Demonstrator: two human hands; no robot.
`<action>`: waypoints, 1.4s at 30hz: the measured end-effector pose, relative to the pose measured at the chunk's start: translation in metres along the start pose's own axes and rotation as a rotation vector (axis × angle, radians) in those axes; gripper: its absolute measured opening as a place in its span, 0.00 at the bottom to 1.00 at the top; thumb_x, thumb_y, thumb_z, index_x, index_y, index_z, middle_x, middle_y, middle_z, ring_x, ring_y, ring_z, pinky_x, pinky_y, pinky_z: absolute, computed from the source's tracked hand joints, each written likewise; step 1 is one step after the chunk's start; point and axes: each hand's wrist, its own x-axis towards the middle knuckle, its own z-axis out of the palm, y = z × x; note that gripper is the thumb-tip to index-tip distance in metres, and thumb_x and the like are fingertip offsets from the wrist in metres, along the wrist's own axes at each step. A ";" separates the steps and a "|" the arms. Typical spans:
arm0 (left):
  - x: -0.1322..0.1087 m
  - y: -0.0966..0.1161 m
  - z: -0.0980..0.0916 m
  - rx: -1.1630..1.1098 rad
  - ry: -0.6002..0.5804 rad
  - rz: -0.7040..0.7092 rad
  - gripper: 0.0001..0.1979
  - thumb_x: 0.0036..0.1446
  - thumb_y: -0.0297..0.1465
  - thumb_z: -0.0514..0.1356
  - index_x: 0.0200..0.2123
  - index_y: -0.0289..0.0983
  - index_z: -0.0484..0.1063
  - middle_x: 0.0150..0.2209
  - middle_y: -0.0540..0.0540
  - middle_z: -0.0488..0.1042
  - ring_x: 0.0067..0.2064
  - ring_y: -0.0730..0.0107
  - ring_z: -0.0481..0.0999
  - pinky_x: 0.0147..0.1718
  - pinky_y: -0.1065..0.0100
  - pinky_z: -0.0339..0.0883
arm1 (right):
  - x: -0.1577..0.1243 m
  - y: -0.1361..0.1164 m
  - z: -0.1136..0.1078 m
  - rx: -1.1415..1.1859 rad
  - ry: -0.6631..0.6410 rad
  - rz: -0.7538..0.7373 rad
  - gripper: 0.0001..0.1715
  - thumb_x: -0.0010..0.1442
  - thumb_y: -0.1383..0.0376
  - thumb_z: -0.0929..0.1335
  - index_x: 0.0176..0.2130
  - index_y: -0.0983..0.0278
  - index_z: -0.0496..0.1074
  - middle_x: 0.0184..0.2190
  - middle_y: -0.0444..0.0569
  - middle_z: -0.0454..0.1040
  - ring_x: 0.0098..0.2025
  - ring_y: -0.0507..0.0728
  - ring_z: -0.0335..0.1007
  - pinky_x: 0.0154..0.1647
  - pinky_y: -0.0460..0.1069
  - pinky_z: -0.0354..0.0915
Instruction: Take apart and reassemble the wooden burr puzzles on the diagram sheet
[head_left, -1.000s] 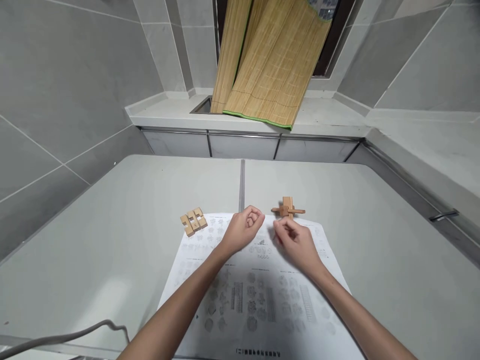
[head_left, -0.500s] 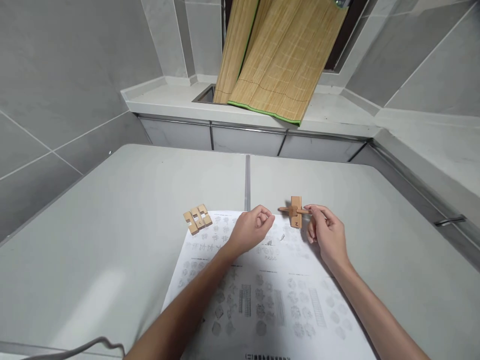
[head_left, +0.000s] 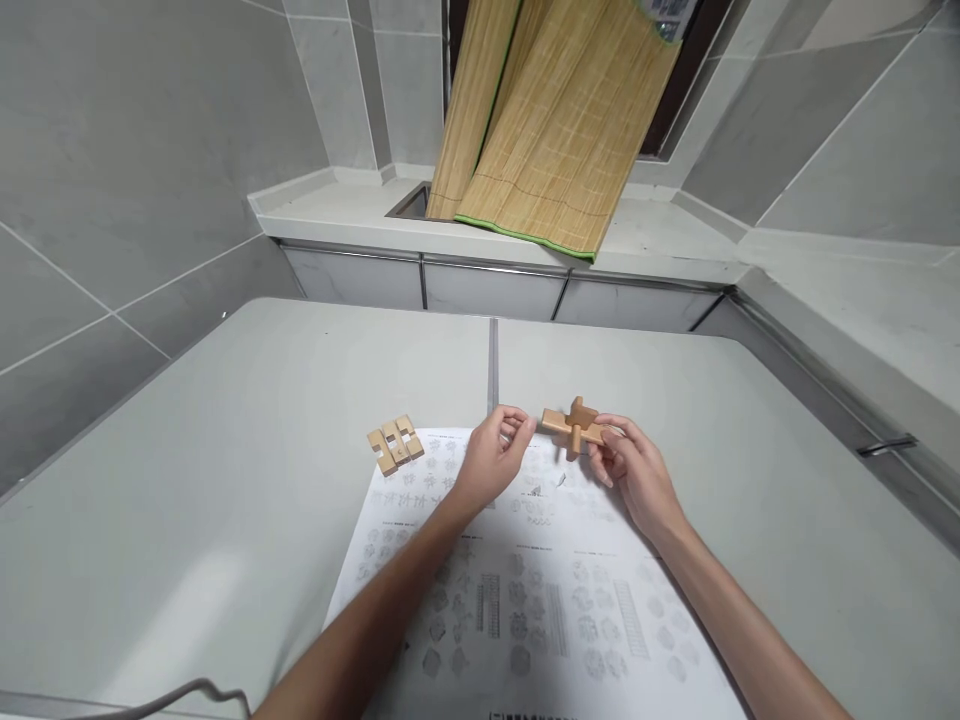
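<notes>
My right hand (head_left: 636, 475) grips one arm of a wooden burr puzzle assembly (head_left: 576, 428), made of notched sticks crossing each other, and holds it over the top of a printed sheet (head_left: 555, 600). The fingers pinch the right end of its longer piece. My left hand (head_left: 495, 452) is just left of the assembly, its fingers curled with nothing visible in them and apart from the wood. Farther left, several notched wooden pieces (head_left: 396, 445) lie side by side at the sheet's upper left corner.
The sheet lies on a pale table (head_left: 285, 420) with a seam down its middle. Two small scraps (head_left: 561, 480) rest on the paper. A grey cable (head_left: 202, 686) runs along the lower left. Beyond the table, a bamboo mat (head_left: 555, 150) hangs over a white ledge (head_left: 337, 215).
My right hand has turned the wooden assembly so that its long piece now points sideways, and moved it slightly left. My left hand has shifted a little left.
</notes>
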 end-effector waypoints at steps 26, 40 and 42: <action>-0.009 0.003 -0.003 0.119 -0.111 0.099 0.30 0.63 0.44 0.66 0.64 0.45 0.64 0.63 0.41 0.71 0.62 0.53 0.72 0.59 0.56 0.66 | -0.005 -0.001 0.012 -0.130 -0.215 0.063 0.26 0.65 0.43 0.71 0.48 0.60 0.71 0.23 0.39 0.70 0.22 0.52 0.64 0.27 0.48 0.64; -0.010 0.004 -0.005 0.086 -0.222 0.185 0.43 0.45 0.44 0.79 0.61 0.44 0.66 0.59 0.41 0.74 0.59 0.50 0.76 0.57 0.56 0.70 | -0.006 0.001 0.006 -0.018 -0.334 0.143 0.24 0.65 0.46 0.74 0.47 0.61 0.72 0.24 0.39 0.72 0.19 0.49 0.59 0.25 0.47 0.58; -0.011 0.005 -0.005 0.065 -0.220 0.182 0.43 0.45 0.43 0.79 0.62 0.44 0.66 0.59 0.41 0.75 0.58 0.50 0.76 0.57 0.55 0.71 | -0.007 0.002 0.007 0.007 -0.319 0.138 0.23 0.65 0.47 0.74 0.46 0.61 0.72 0.24 0.39 0.73 0.19 0.49 0.59 0.25 0.47 0.58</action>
